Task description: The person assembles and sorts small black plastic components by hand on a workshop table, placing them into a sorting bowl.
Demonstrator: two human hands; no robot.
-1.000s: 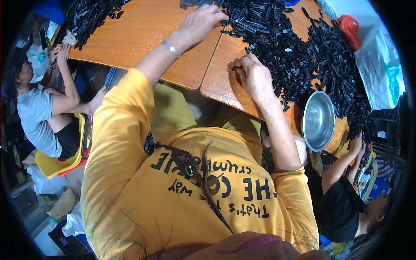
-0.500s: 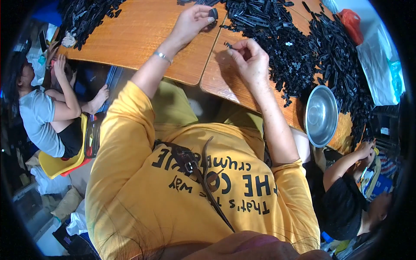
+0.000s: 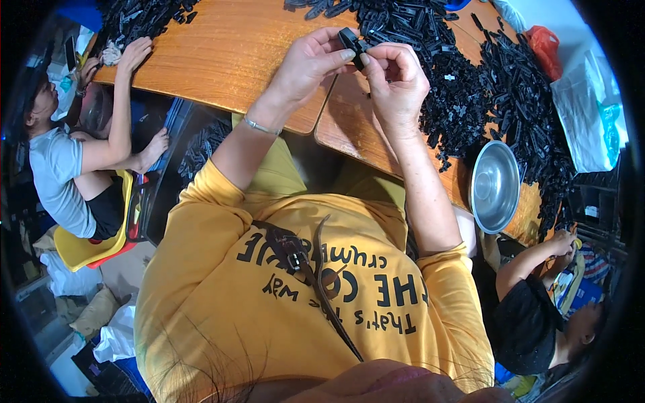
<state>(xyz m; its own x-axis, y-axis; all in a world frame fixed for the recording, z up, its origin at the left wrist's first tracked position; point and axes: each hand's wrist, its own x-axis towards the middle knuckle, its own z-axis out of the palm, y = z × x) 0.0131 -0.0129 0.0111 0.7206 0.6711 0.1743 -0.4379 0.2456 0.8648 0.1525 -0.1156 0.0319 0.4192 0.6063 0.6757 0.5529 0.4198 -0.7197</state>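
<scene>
Above the wooden table, my left hand grips a black plastic part, long and narrow, between thumb and fingers. My right hand meets it from the right, thumb and forefinger pinched against the part's lower end. The small black piece in that pinch is mostly hidden by my fingertips. Just right of my right hand lies a heap of small black plastic pieces. Beyond both hands, larger black parts are piled near the far edge.
A metal bowl stands at the table's right edge, beside more long black parts. A red plastic bag and a white bag are at the far right. One person sits at left, another at lower right.
My hands have come together: the left moved right and slightly nearer with the black part, the right moved up with its small piece to touch it. The person at left raised a hand onto the table.
</scene>
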